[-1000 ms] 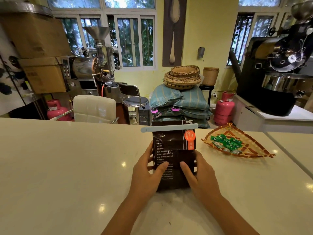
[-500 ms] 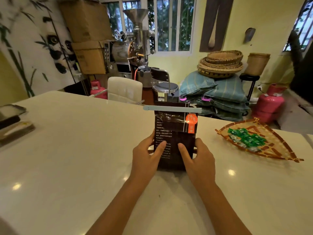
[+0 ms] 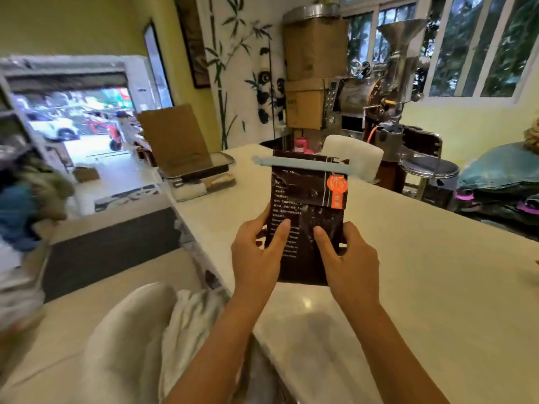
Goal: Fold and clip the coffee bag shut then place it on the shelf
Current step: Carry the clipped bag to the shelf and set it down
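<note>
Room view first, since that's the biggest change: a second ago the camera faced the windows and the basket stack, now it has swung hard left, so the doorway with the bright street sits at the left of the frame, the panda mural is top centre, and the roaster has slid to the upper right. White worktop [image 3: 423, 258] now runs diagonally across the right half, and its near-left edge is in view, with a pale chair or cushion showing below that. Coffee bag [image 3: 306, 225] was standing on the worktop before; now it sits centre frame, upright and a bit tilted, and looks lifted off the surface, though I can't be totally sure its bottom edge is clear. Left hand [image 3: 256, 258] and right hand [image 3: 353, 263] have the same grip as before, one on each side of the lower half, thumbs pressed on the front face, fingers wrapped behind. Light blue clip [image 3: 303, 166] is across the folded top, so the fold and clip part looks done. My read: the person is turning to carry it off to the shelf, which I can't clearly pick out here, maybe that blurry unit at the far left.
</note>
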